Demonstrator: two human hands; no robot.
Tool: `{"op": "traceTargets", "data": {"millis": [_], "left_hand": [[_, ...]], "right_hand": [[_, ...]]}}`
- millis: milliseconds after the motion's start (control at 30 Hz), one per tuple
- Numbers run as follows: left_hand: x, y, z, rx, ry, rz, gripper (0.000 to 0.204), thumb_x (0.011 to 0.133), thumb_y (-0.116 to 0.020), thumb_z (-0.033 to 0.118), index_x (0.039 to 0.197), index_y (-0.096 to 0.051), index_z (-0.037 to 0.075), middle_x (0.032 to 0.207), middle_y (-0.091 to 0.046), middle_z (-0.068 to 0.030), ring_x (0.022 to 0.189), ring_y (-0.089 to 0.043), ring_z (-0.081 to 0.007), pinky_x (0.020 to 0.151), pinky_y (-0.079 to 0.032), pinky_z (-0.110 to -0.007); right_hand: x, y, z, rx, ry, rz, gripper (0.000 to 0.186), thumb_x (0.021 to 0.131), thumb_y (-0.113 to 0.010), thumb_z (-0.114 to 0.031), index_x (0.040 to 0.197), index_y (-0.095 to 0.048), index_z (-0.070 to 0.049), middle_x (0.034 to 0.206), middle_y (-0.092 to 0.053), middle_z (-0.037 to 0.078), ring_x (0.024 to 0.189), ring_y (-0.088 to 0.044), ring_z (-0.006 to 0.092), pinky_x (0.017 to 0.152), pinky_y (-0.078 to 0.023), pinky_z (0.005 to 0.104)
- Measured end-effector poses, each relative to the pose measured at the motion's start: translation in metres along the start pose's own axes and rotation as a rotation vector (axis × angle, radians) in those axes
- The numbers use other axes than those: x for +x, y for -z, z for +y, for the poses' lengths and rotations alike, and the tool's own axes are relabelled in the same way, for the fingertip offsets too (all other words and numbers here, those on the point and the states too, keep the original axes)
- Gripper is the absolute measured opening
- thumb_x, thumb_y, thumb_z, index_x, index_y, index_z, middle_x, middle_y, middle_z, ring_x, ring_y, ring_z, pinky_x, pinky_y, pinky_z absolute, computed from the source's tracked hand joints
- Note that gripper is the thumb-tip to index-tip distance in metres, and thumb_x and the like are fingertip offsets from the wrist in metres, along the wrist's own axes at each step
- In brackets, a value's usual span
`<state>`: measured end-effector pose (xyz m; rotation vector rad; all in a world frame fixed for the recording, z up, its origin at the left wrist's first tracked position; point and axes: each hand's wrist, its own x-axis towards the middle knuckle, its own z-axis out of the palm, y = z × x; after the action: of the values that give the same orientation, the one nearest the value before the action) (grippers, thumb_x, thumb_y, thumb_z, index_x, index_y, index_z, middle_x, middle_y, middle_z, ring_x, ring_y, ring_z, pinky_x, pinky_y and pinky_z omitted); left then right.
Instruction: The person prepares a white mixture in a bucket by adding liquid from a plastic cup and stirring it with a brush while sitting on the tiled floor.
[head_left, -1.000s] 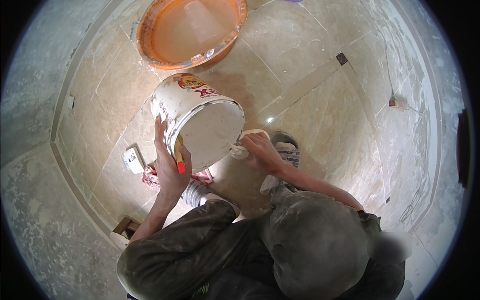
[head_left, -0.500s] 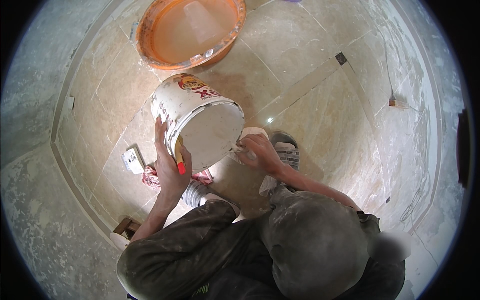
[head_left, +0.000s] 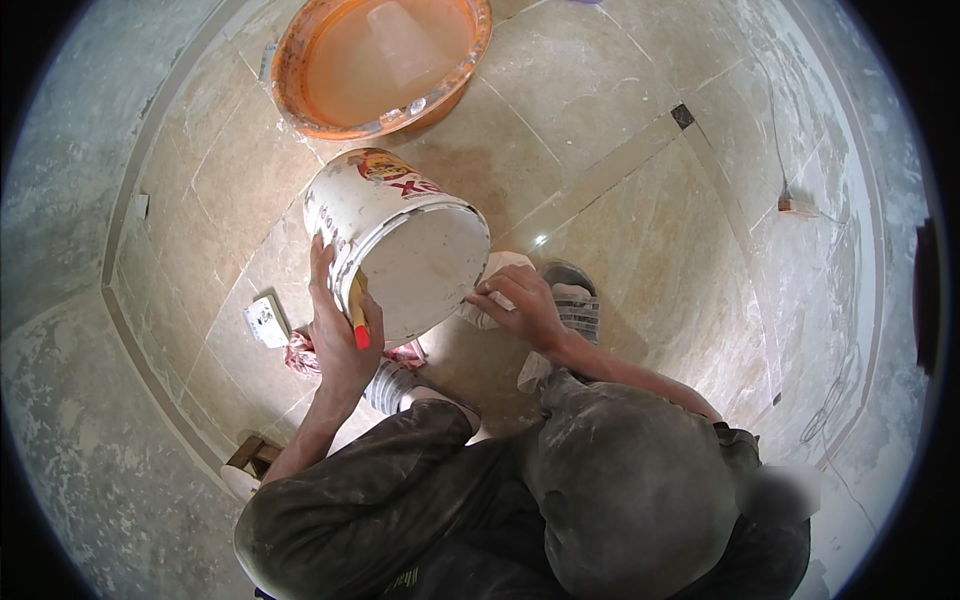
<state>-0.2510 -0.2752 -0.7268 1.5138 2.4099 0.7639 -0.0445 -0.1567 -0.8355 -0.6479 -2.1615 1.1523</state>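
Note:
My left hand (head_left: 342, 325) grips a white bucket (head_left: 350, 200) with red markings, tilted with one round white end toward me. A yellow, red-tipped tool handle (head_left: 360, 315) lies under my left fingers at the rim. My right hand (head_left: 520, 315) is at the bucket's lower right edge, fingers curled in a pinch; what they hold is hidden. A pale, crumpled piece of material (head_left: 495, 262) shows just behind and below those fingers.
An orange basin (head_left: 450, 110) of cloudy water stands beyond the bucket. A small white packet (head_left: 265, 322) and red patterned cloth (head_left: 300, 355) lie at left. A cable (head_left: 775, 150) runs along the right. A wooden object (head_left: 255, 455) sits lower left.
My right fingers have shifted at the bucket's edge, and the white crumpled lump seen at their tips a second ago is now mostly out of sight. The bucket has barely moved.

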Motion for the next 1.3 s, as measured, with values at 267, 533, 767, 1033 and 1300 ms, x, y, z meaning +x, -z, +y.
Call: {"op": "traceTargets", "data": {"millis": [267, 533, 767, 1033, 1300], "left_hand": [[0.0, 0.0, 0.002, -0.038, 0.021, -0.013, 0.067, 0.085, -0.054, -0.006, 0.145, -0.024, -0.002, 0.154, -0.027, -0.0288, 0.131, -0.046, -0.0471, 0.099, -0.051, -0.05], [0.0, -0.001, 0.001, -0.025, 0.006, 0.002, 0.069, 0.085, -0.054, -0.006, 0.146, -0.022, -0.003, 0.154, -0.028, -0.027, 0.129, -0.049, -0.0451, 0.096, -0.052, -0.048], [0.001, -0.001, 0.001, 0.012, -0.003, -0.001, 0.074, 0.085, -0.054, -0.007, 0.149, -0.016, -0.003, 0.154, -0.028, -0.0261, 0.128, -0.05, -0.0432, 0.096, -0.053, -0.047], [0.002, 0.0, 0.0, 0.028, -0.027, 0.0, 0.074, 0.086, -0.053, -0.007, 0.149, -0.015, -0.004, 0.153, -0.029, -0.0282, 0.128, -0.05, -0.0432, 0.096, -0.053, -0.047], [0.004, 0.003, 0.002, -0.123, 0.142, 0.01, 0.065, 0.087, -0.049, -0.005, 0.148, -0.027, -0.004, 0.15, -0.034, -0.0257, 0.14, -0.037, -0.0388, 0.114, -0.033, -0.045]], "right_hand": [[0.004, 0.0, -0.002, -0.014, 0.044, -0.026, 0.014, 0.079, -0.078, -0.015, 0.082, -0.066, -0.009, 0.076, -0.061, 0.002, 0.074, -0.061, 0.0214, 0.068, -0.046, 0.0375], [0.007, 0.011, 0.001, -0.127, 0.166, -0.181, 0.017, 0.082, -0.075, -0.023, 0.096, -0.07, -0.015, 0.08, -0.057, 0.001, 0.078, -0.06, 0.0213, 0.072, -0.047, 0.0373], [0.011, 0.014, 0.006, -0.133, 0.191, -0.304, 0.02, 0.084, -0.072, -0.025, 0.102, -0.068, -0.016, 0.079, -0.057, 0.002, 0.077, -0.061, 0.0205, 0.071, -0.047, 0.037], [0.011, 0.012, 0.007, -0.172, 0.22, -0.314, 0.018, 0.087, -0.067, -0.02, 0.104, -0.067, -0.015, 0.078, -0.059, 0.002, 0.067, -0.064, 0.0203, 0.062, -0.051, 0.0356], [0.011, 0.013, 0.006, -0.187, 0.214, -0.367, 0.026, 0.085, -0.067, -0.018, 0.11, -0.064, -0.017, 0.08, -0.058, 0.001, 0.067, -0.063, 0.0198, 0.058, -0.052, 0.0347]]}}
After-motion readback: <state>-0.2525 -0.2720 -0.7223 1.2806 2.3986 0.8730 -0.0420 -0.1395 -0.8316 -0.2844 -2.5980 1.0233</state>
